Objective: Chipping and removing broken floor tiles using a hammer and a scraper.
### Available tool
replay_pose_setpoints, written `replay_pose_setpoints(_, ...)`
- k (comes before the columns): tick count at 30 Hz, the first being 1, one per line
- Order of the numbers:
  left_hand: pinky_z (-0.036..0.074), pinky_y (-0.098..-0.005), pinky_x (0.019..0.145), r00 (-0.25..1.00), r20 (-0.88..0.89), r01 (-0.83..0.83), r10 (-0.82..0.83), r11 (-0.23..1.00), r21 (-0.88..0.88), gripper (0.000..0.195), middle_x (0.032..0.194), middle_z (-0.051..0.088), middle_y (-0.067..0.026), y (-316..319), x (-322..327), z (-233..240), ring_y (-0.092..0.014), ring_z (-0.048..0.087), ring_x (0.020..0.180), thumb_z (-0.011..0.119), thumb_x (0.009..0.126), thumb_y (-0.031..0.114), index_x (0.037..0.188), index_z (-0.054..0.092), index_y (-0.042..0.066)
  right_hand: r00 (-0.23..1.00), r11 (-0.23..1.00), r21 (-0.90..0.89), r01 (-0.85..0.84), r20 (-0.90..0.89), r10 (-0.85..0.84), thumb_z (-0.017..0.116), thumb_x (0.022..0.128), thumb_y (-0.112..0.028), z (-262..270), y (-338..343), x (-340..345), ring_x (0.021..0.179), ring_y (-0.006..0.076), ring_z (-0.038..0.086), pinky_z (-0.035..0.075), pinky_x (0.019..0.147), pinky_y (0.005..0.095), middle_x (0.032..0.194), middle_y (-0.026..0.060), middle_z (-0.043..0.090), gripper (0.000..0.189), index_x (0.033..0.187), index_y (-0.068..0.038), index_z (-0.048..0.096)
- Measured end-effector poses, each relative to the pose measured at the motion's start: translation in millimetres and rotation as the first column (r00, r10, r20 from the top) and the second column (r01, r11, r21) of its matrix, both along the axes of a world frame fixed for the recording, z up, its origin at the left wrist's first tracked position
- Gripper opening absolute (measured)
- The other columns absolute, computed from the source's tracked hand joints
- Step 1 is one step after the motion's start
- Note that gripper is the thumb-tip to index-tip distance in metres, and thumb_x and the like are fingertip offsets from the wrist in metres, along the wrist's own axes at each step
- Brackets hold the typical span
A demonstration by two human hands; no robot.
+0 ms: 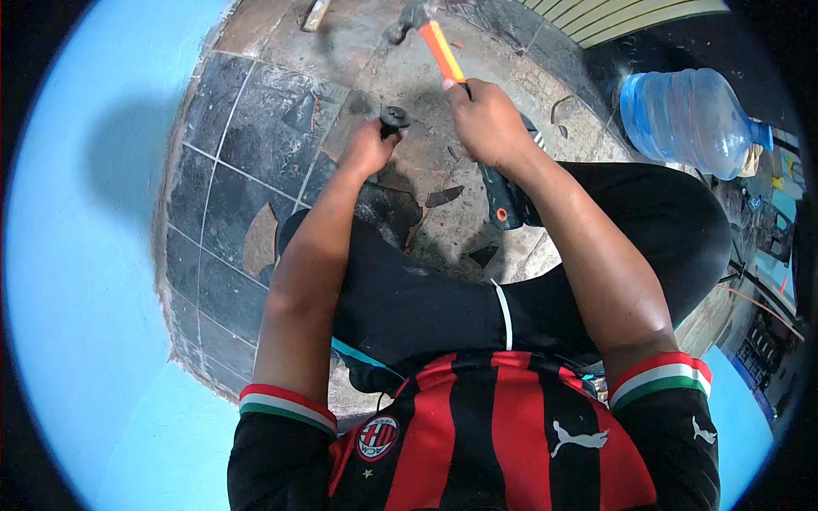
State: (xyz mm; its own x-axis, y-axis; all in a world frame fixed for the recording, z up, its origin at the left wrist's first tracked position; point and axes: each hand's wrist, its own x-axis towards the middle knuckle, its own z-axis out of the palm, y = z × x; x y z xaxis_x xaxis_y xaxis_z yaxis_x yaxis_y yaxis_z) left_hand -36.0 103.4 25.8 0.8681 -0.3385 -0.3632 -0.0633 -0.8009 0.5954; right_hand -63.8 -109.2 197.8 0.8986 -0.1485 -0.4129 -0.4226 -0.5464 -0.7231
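Note:
My right hand (489, 121) grips the handle of a claw hammer (441, 51) with an orange and yellow shaft; its metal head is up beyond the hand and partly blurred. To its left, my left hand (369, 148) is closed around a dark tool with a round top (394, 117), which looks like a chisel; its lower end is hidden. The hammer head is apart from this tool. Beneath my hands lies the rough, bare floor (447, 223) beside dark floor tiles (255, 160). Broken tile pieces (445, 196) lie between my legs, and a larger dark fragment (390, 211) is below my left hand.
A blue wall (96, 255) rises along the left. A large clear-blue water jug (687, 121) lies on its side at the right. A shard (261, 239) rests on the tiles near my left forearm. My shoe (501, 198) is under my right wrist. A slatted panel (613, 19) stands at the top right.

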Motion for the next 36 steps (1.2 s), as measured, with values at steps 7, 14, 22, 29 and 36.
replay_pose_setpoints(7,0.052,-0.0499,0.086,1.0,0.023,0.005,-0.002,0.993,-0.122,0.038,0.098,0.07,-0.0278,2.1,-2.3,-22.7,-0.045,0.066,0.099,0.072,0.087,0.031,0.101,0.07,-0.004,0.976,0.981,-0.119,-0.156,-0.172,0.134,0.048,0.1,-0.039,-20.5,8.0,-34.0,0.099,0.051,0.063,0.048,0.09,0.0546,0.098,0.0369,0.065,0.053,0.096,0.01,0.067)
replay_pose_setpoints(14,0.052,-0.0506,0.084,0.997,0.069,0.031,-0.024,0.994,-0.105,0.036,0.098,0.069,-0.0277,5.8,-4.3,-14.7,-0.045,0.066,0.099,0.072,0.086,0.029,0.101,0.07,-0.004,0.975,0.975,0.06,0.213,0.045,-0.216,0.049,0.101,-0.04,56.4,-12.2,12.3,0.07,0.0447,0.067,0.053,0.067,0.0488,0.073,0.0247,0.067,0.051,0.092,0.007,0.066)
replay_pose_setpoints(22,0.052,-0.0508,0.086,0.998,0.059,0.021,-0.012,0.989,-0.149,0.037,0.099,0.069,-0.0275,2.0,-0.4,-21.5,-0.047,0.065,0.099,0.074,0.085,0.029,0.102,0.07,-0.003,0.993,0.954,-0.299,-0.039,0.098,0.071,0.05,0.1,-0.036,-29.1,-11.7,-42.7,0.096,0.0493,0.066,0.052,0.089,0.0524,0.091,0.0335,0.067,0.047,0.098,0.009,0.064)
replay_pose_setpoints(29,0.052,-0.051,0.086,0.998,0.055,0.023,-0.017,0.994,-0.109,0.032,0.099,0.07,-0.0272,-3.0,-3.6,-10.7,-0.045,0.066,0.099,0.072,0.086,0.024,0.105,0.07,-0.002,0.961,0.998,0.056,-0.016,-0.275,0.03,0.047,0.101,-0.038,-38.9,-15.2,-25.3,0.088,0.0446,0.067,0.052,0.082,0.0487,0.091,0.0312,0.067,0.054,0.099,0.012,0.066)
replay_pose_setpoints(36,0.054,-0.0479,0.081,0.999,0.035,-0.031,0.035,0.993,-0.113,0.035,0.097,0.071,-0.0246,-8.4,-14.2,-1.0,-0.044,0.068,0.096,0.074,0.087,0.03,0.105,0.071,-0.001,0.954,0.982,0.139,0.124,-0.288,-0.08,0.047,0.102,-0.038,-18.0,-10.7,-5.4,0.066,0.0312,0.068,0.053,0.066,0.044,0.072,0.0203,0.064,0.054,0.091,0.012,0.063)
